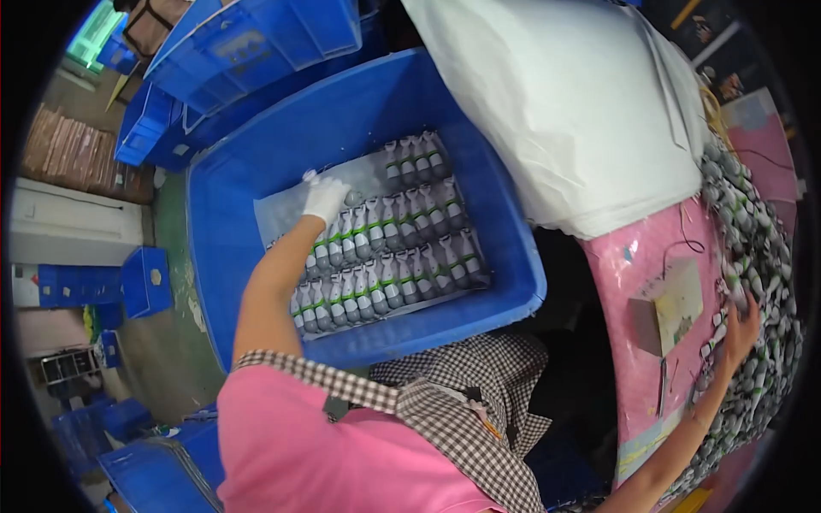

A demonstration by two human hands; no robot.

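My left hand, in a white glove, reaches into a large blue bin. Its fingers are bent over the sheet, with the grey rounded end of a piece at the fingertips. Small bottle-shaped pieces, grey below and white above with green bands, lie side by side in rows on a pale sheet. On the far right, my bare right hand is at a heap of the same pieces. Its fingers are closed around a grey-and-white piece; the hand partly hides it.
A pink-covered table carries the heap, a small carton and a thin dark tool. White sheeting drapes beside the bin's far right rim. Blue crates stand beyond the bin, and flat cardboard is stacked at left.
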